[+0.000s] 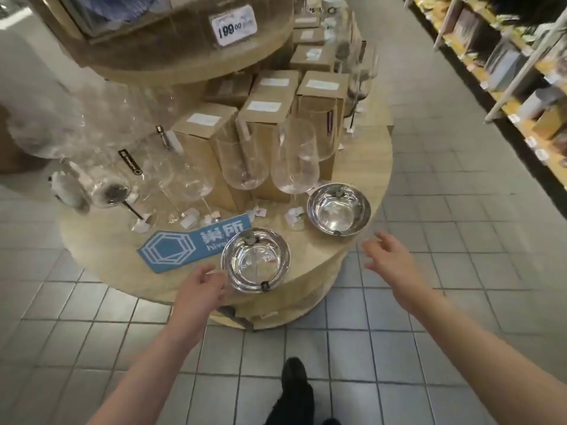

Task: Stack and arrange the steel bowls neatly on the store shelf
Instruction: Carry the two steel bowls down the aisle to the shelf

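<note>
Steel bowls — one (255, 259) near the shelf (362, 167) edge, the other (338, 208) well apart — are not yet stacked; left hand (201, 285) loosely curled beside the nearer, right hand (387, 258) spread, nothing held

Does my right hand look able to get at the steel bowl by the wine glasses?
Probably yes. The right hand is open and close to the far bowl, with nothing between them; the wine glasses stand behind it.

Dim store light, soft blur — wide-angle edges bowed
</note>
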`<action>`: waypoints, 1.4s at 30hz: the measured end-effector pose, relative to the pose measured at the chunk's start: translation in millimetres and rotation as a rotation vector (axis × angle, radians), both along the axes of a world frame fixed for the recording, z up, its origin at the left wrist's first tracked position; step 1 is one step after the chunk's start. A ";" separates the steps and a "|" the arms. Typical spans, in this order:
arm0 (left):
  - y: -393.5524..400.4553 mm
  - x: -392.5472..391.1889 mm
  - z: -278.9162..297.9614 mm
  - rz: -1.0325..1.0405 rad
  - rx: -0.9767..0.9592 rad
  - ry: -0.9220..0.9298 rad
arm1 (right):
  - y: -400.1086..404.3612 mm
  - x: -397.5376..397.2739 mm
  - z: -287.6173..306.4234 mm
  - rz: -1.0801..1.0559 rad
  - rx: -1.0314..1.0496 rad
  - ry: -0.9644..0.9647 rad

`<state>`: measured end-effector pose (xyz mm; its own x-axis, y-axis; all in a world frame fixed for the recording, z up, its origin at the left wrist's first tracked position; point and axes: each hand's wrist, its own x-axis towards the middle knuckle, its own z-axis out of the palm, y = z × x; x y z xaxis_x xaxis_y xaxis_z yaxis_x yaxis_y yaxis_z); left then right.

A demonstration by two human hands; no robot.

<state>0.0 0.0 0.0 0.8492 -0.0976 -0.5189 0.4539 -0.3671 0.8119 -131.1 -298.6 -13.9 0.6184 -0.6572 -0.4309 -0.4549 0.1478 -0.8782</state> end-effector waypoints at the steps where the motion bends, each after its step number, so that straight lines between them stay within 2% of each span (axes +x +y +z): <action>1: -2.2 7.7 -4.1 -0.012 0.004 0.004 | -3.3 8.5 -2.0 -0.035 0.002 0.008; 6: -19.3 30.2 -15.1 -0.120 0.019 0.094 | -21.8 47.2 -19.6 -0.160 0.029 0.064; 9: -23.8 37.3 -20.0 -0.162 0.085 0.110 | -25.1 60.7 -28.4 -0.192 0.083 0.048; 12: -25.6 38.5 -17.6 -0.195 0.059 0.138 | -24.9 65.8 -34.3 -0.234 0.134 0.021; 20: -37.5 30.4 -5.8 -0.177 0.024 0.145 | -36.6 52.6 -13.5 -0.268 0.297 -0.054; 26: -74.8 1.9 11.9 -0.256 0.009 0.133 | -68.4 -9.1 12.9 -0.269 0.337 -0.153; 30: -120.5 -28.1 27.0 -0.311 0.000 0.072 | -101.8 -74.6 34.6 -0.343 0.334 -0.193; 37: -239.7 -81.5 40.8 -0.454 -0.125 0.064 | -166.5 -202.2 73.6 -0.500 0.246 -0.270; 42: -330.9 -100.7 61.1 -0.597 -0.171 0.044 | -206.5 -257.3 103.5 -0.592 0.198 -0.277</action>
<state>-100.7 -330.9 61.1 0.6007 -0.6337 -0.4874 0.2448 -0.4346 0.8667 -388.4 -505.1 89.7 0.2841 -0.8439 -0.4550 -0.0101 0.4719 -0.8816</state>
